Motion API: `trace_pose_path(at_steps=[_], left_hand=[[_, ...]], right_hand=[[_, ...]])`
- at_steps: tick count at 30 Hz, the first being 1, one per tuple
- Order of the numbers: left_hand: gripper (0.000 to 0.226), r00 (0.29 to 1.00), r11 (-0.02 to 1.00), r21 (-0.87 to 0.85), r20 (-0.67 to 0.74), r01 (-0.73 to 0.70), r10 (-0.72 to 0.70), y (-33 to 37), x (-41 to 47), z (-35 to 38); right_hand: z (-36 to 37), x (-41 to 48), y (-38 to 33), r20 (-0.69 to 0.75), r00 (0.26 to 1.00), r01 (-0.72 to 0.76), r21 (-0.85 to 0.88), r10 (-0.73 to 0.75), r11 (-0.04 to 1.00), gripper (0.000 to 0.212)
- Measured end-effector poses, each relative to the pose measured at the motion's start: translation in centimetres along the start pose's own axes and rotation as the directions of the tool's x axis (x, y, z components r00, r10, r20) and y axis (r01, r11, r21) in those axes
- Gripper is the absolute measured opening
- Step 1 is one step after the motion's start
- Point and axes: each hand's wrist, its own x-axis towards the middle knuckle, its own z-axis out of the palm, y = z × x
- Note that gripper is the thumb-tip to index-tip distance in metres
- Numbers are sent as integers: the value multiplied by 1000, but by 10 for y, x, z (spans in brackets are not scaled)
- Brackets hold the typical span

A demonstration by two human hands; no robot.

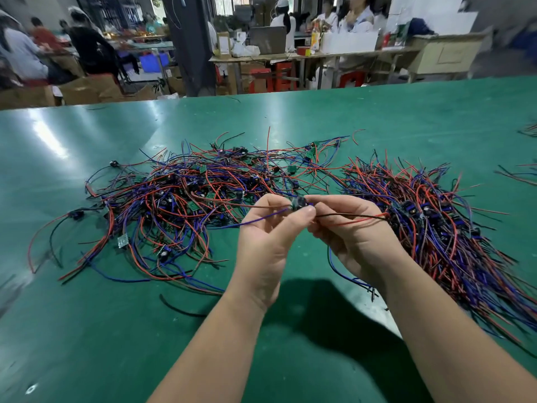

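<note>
Left hand (266, 239) and right hand (351, 237) both pinch the small wired module (299, 204), held up above the counter (87, 330), clear of the tangled pile (186, 196), seemingly so its leads (261, 218) hang free for straightening

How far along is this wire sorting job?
Looks done: a combed pile of wired modules lies at right. In hand: the left hand and right hand pinch one small module, its wires trailing. Left: the tangled heap on the green table, roughly as big.
</note>
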Motion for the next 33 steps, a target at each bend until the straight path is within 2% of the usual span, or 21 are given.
trace_pose_path(at_steps=[2, 6, 8, 11, 14, 17, 19, 20, 21, 23, 24, 26, 27, 30, 32, 33], left_hand=[[20, 998, 998, 28, 1, -62, 62, -5, -3, 4], [19, 984, 994, 27, -141, -108, 111, -8, -1, 4], [19, 978, 988, 60, -141, -145, 152, -8, 1, 2], [22, 970, 964, 153, -78, -217, 230, -9, -1, 5], [24, 947, 916, 254, -1, -311, 322, -11, -4, 6], [16, 917, 802, 448, 144, -395, 372, -12, -4, 2], [12, 919, 733, 558, 185, -390, 348, -8, -3, -1], [9, 929, 741, 563, 179, -366, 323, -5, -2, -3], [7, 952, 798, 521, 129, -304, 278, 0, 1, -5], [3, 998, 953, 296, -7, -60, 65, 13, 5, -9], [12, 998, 977, 203, -31, 65, -60, 18, 7, -11], [38, 978, 954, 220, -14, 206, -208, 21, 7, -12], [42, 974, 938, 273, 11, 216, -228, 19, 5, -11], [19, 969, 903, 369, 27, 220, -247, 8, 0, -6], [6, 956, 879, 394, -1, 270, -294, 6, 2, -8], [8, 943, 863, 406, 5, 302, -332, 5, 3, -10]], right_hand=[[0, -1, -2, 16, 1000, -18, -1, 18, 1000, 19], [-2, -5, -7, 140, 990, -6, -29, 10, 1000, 30], [0, -6, -7, 146, 989, 4, 3, -4, 1000, 30], [3, -5, -6, 43, 999, 8, 12, -9, 1000, 18], [1, -2, -8, -41, 999, -21, 117, 26, 993, 16], [-1, -1, -12, -28, 999, -27, 221, 34, 975, 15], [-2, 0, -14, -18, 999, -22, 265, 28, 964, 20], [-3, 1, -15, -24, 999, -23, 281, 31, 960, 22], [-5, 1, -16, -34, 999, -29, 282, 40, 959, 21], [-9, 1, -17, -43, 998, -42, 243, 55, 969, 18], [-11, 1, -17, -41, 998, -42, 208, 51, 977, 16], [-13, 2, -14, -13, 1000, -11, 81, 12, 997, 11], [-13, 2, -12, 6, 1000, 20, -24, -20, 1000, 10], [-15, 3, -5, -9, 997, 67, -313, -74, 947, 10], [-16, 5, -2, -76, 995, 32, -378, -66, 925, 7], [-17, 6, -2, -117, 991, 9, -384, -58, 923, 12]])
